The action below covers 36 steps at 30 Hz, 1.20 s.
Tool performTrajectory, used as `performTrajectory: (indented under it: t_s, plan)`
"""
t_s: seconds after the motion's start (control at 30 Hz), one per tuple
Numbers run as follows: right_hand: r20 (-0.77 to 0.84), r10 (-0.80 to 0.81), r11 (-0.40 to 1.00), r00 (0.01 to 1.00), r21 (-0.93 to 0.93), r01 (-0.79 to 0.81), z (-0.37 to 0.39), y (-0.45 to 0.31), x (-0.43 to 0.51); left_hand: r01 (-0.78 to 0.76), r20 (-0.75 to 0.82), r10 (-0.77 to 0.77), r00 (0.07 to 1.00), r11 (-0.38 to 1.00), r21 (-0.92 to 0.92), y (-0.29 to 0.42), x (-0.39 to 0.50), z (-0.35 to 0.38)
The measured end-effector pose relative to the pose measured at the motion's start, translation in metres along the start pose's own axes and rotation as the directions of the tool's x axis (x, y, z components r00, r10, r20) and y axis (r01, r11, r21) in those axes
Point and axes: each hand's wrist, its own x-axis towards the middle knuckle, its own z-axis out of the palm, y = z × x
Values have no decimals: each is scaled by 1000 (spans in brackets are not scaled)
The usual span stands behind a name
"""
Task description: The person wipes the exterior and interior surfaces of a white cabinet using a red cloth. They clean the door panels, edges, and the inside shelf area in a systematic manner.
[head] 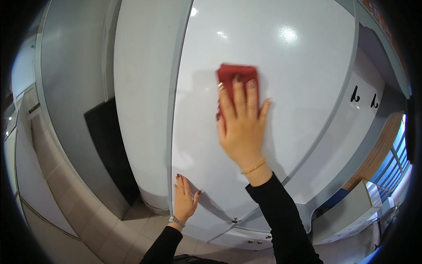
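Note:
A glossy white panel with a grey edge trim stands upright before me. My right hand presses a folded red cloth flat against it, fingers spread over the fabric; the cloth's upper edge shows past my fingertips, and the rest lies under the hand. Lower down, my left hand rests against the panel near its left edge, holding nothing, with the thumb apart from the fingers. A small dark knob sits on the panel's lower part, to the right of that hand.
Two black hooks are fixed to a white panel on the right. A white cabinet stands at lower right, near a window. To the left are a curved white column and a black panel above a tiled floor.

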Motion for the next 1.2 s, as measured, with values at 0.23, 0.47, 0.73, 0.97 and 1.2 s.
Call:
performTrajectory:
  t_s: [0.23, 0.47, 0.73, 0.97, 1.2]
  plan:
    - [266, -487, 872, 832, 93, 480, 73, -75, -98, 114, -189, -145, 971, 979, -168, 10, -6, 42]
    - [297, -664, 745, 686, 184, 641, 84, -90, -131, 190, -217, -231, 948, 962, -195, 13, -14, 73]
    - [-115, -184, 980, 976, 53, 191, 7, -1, 27, 170, -290, -266, 919, 934, -315, 34, -7, 62]
    - [63, -278, 960, 958, 62, 274, 27, -14, -55, 169, -325, -304, 895, 908, -383, 42, -2, 66]
    - [457, -684, 723, 568, 329, 607, 46, -23, -222, 180, -205, -224, 953, 961, -211, 21, -18, 49]
